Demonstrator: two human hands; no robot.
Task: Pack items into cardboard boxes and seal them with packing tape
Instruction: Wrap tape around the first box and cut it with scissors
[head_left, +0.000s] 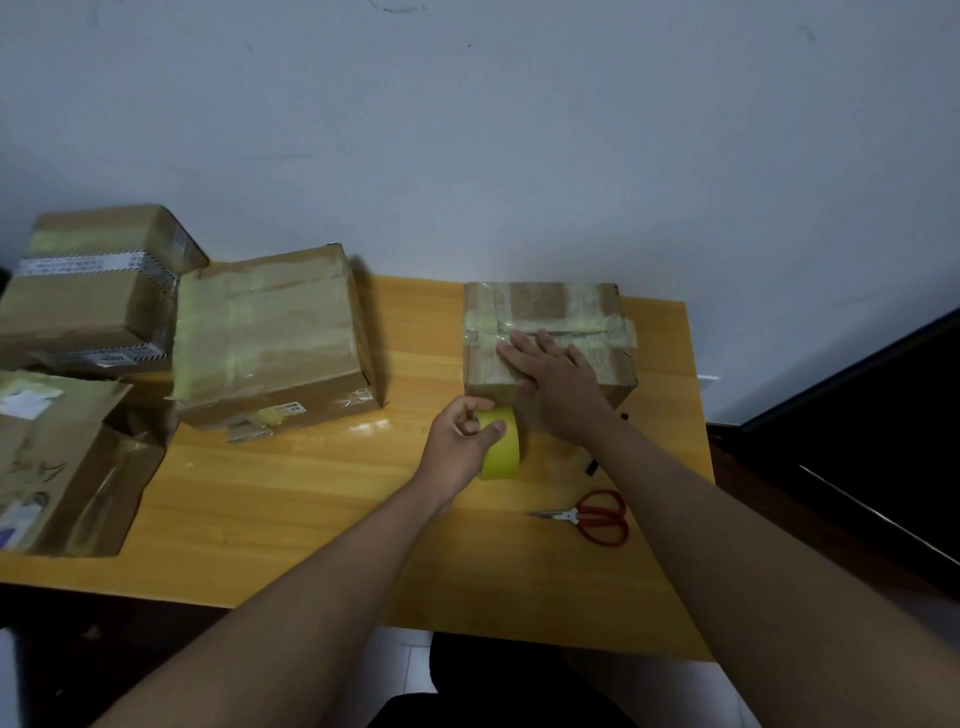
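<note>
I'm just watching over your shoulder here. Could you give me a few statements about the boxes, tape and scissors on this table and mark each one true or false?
1. The left hand grips the yellow tape roll. True.
2. The right hand holds the scissors. False: it lies flat on the small box; the scissors lie untouched on the table.
3. The small box stands open. False: its flaps are closed and taped.
4. The scissors have red handles. True.
5. More boxes sit at the table's left. True.

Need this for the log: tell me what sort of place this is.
Probably a small home or office packing spot: a wooden table against a plain wall, taped cardboard boxes, scissors.
</note>
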